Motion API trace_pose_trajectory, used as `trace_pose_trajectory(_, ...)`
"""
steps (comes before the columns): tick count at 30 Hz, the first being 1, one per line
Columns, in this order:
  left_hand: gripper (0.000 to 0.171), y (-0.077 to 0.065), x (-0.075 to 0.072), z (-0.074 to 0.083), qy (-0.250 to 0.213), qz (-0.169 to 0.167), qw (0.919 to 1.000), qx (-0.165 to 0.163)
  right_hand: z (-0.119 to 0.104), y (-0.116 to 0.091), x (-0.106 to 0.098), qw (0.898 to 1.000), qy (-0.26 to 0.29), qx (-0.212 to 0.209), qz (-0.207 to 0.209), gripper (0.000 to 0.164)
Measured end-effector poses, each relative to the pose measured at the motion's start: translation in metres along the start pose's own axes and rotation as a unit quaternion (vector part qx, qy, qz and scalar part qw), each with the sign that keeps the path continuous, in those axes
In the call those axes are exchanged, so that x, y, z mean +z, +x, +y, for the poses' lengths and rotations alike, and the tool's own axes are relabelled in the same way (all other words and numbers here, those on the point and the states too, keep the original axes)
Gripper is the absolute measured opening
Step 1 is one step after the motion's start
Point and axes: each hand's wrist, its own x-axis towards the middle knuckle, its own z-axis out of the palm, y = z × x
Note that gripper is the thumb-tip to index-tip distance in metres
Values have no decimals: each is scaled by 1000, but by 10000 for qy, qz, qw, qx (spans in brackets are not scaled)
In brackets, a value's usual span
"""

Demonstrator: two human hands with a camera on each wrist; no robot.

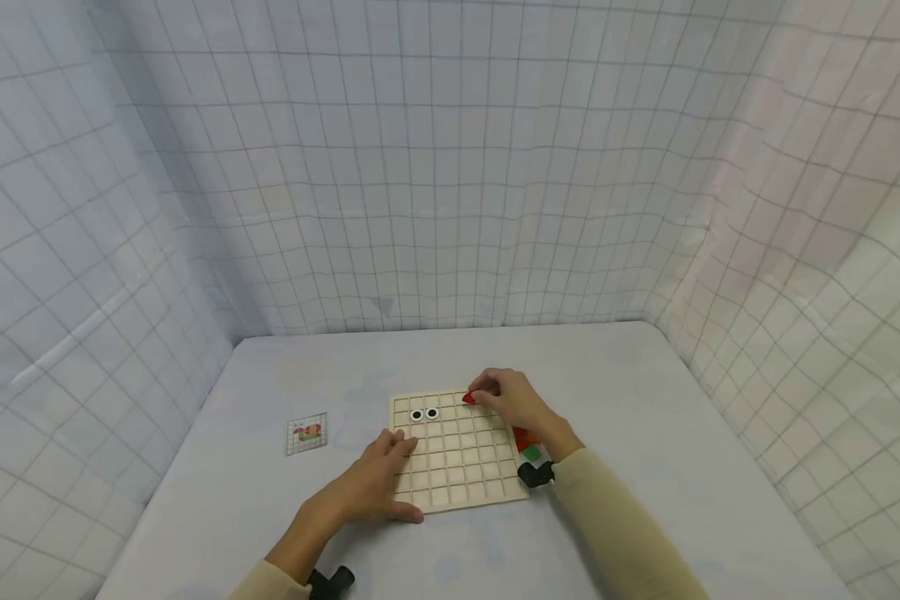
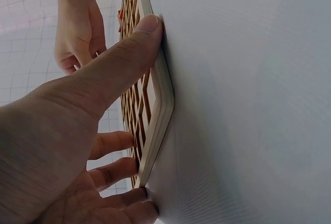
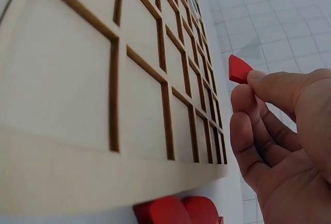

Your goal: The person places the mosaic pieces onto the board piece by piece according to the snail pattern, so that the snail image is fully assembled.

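A square wooden grid board (image 1: 459,475) lies on the white table. My left hand (image 1: 371,485) rests on its near left corner; in the left wrist view the thumb (image 2: 129,40) lies along the edge and the fingers are spread. Over the far right part of the board, my right hand (image 1: 516,402) pinches a small red tile (image 3: 239,70) between thumb and fingertips. That tile appears raised above the grid in the right wrist view. Two round eye tiles (image 1: 424,414) sit side by side in cells of the far left part of the board.
A small picture card (image 1: 307,433) with a coloured grid pattern lies left of the board. Loose red tiles (image 3: 178,211) and a green tile (image 1: 531,452) lie by the board's right edge, partly hidden by my right arm. Grid-patterned curtains (image 1: 450,208) enclose the table.
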Motion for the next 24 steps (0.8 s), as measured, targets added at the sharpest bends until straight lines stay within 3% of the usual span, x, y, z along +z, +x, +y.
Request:
trace_pose_trajectory(5, 121, 1, 0, 1, 31, 24, 10000, 3, -7, 0, 7, 9996, 100, -210, -150, 11)
trace_pose_trajectory(24, 120, 2, 1, 0, 173, -18, 9998, -7, -28, 3, 37, 9980, 246, -344, -476, 7)
